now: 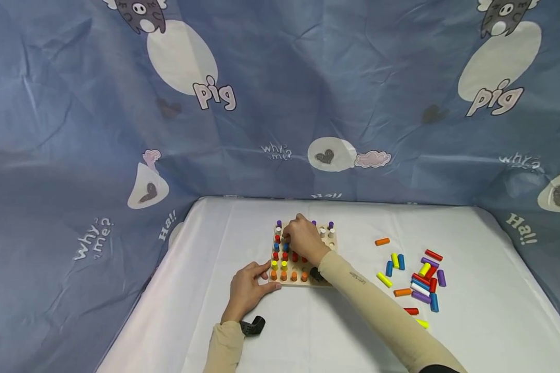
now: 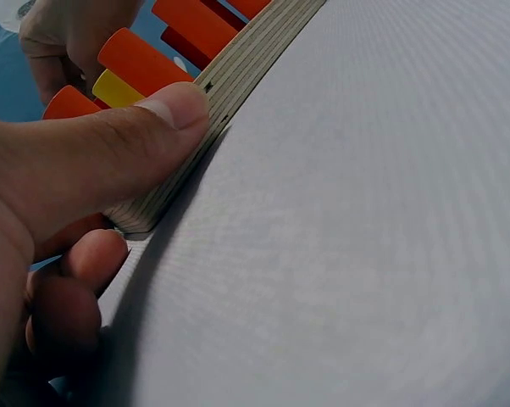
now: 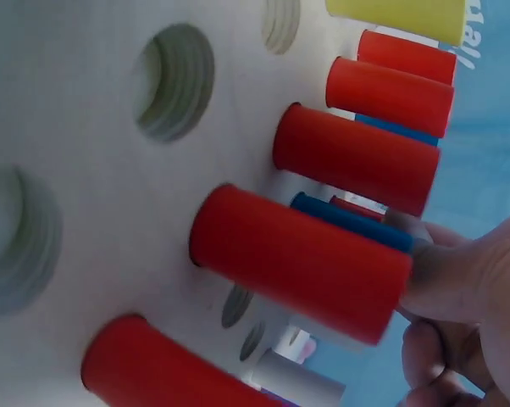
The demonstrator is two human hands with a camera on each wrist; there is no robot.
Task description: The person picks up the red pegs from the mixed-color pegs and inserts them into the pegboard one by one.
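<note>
A wooden pegboard (image 1: 295, 269) lies flat, with coloured round pegs standing in rows. My left hand (image 1: 246, 291) grips its near left corner; in the left wrist view the thumb (image 2: 166, 114) presses against the layered edge beside orange pegs (image 2: 145, 64). My right hand (image 1: 303, 239) reaches over the far left part of the board. In the right wrist view its fingertips pinch the end of a red peg (image 3: 357, 206), partly hidden behind a blue peg (image 3: 352, 220) and a nearer red peg (image 3: 297, 263). Empty holes (image 3: 179, 80) show in front of the red row.
Loose pegs lie scattered on the white tabletop right of the board, among them an orange peg (image 1: 382, 242), a green-yellow peg (image 1: 385, 280) and a purple peg (image 1: 442, 278). A blue printed curtain (image 1: 270, 103) hangs behind the table. My right forearm (image 1: 378, 305) crosses the board's near right corner.
</note>
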